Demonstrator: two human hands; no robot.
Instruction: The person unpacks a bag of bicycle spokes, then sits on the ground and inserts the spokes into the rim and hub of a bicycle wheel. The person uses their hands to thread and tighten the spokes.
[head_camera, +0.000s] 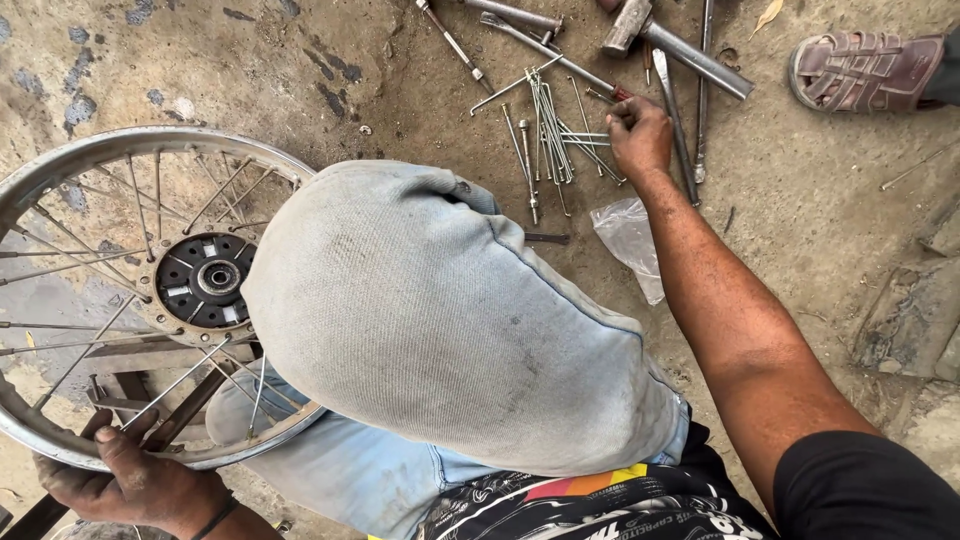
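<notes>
The right hand (638, 135) pinches one spoke from the loose spokes (552, 135) on the floor at 12 o'clock. The left hand (130, 480) grips the wheel rim (60, 160) at 8 o'clock. Best to lift just one spoke, slowly.

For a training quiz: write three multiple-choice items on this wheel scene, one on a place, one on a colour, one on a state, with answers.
1. Where does the pile of loose spokes lie?
A. on the ground by the right hand
B. on the knee
C. inside the wheel

2. What colour is the wheel's hub?
A. red
B. black
C. white

3. What is the left hand doing?
A. hanging free
B. holding a hammer
C. gripping the wheel rim

Answers: 1 A, the right hand reaches the pile on the dirt; 2 B, the hub shows dark; 3 C, fingers wrap the wheel rim.
</notes>
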